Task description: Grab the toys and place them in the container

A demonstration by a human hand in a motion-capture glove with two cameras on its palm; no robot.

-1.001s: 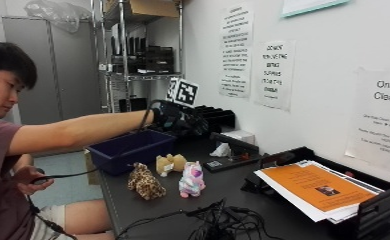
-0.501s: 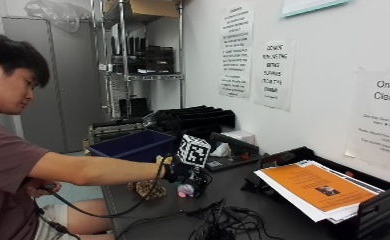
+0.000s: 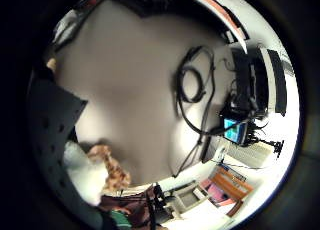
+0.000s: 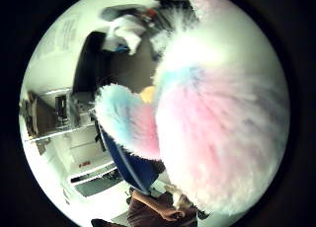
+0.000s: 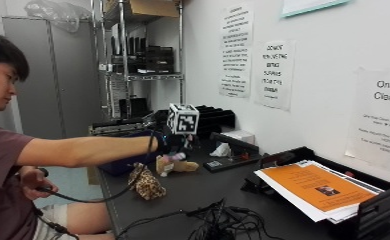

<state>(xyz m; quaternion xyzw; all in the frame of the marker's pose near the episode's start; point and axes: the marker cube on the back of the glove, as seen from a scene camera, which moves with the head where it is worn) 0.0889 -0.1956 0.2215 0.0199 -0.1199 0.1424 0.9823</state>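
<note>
Your right hand (image 5: pixel 174 145) is raised off the tabletop (image 5: pixel 201 187), arm stretched out. Fingers are curled round the pastel plush (image 5: pixel 178 156): a pink tuft shows just under the glove in the outside view, and white-pink-blue fur fills the thumb-side palm view (image 4: pixel 217 118), pressed against the palm. So the hand is gripping the plush; it is off the tabletop.

Your bare hand sits low by your lap, holding a cable, nowhere near the toys.

Bin (image 5: pixel 125 162): dark blue, mostly hidden behind your forearm in the outside view. Its blue wall also shows past the fur in the thumb-side view (image 4: pixel 126 165). It lies on your side of the gripping hand, toward the shelving end of the tabletop. That is the relation that counts: the carry looks like it runs back toward you and slightly away from the wall, not outward.

Still on the tabletop: a tan toy (image 5: pixel 172 165) just below the hand, and a leopard toy (image 5: pixel 146 181) nearer the front edge, near the bin.

Further out: a cable tangle (image 5: pixel 215 225) at the front edge, an orange sheet (image 5: pixel 315 187) on a paper stack in a tray to the far side.

Judgement: one toy in hand, two left to pick up.
</note>
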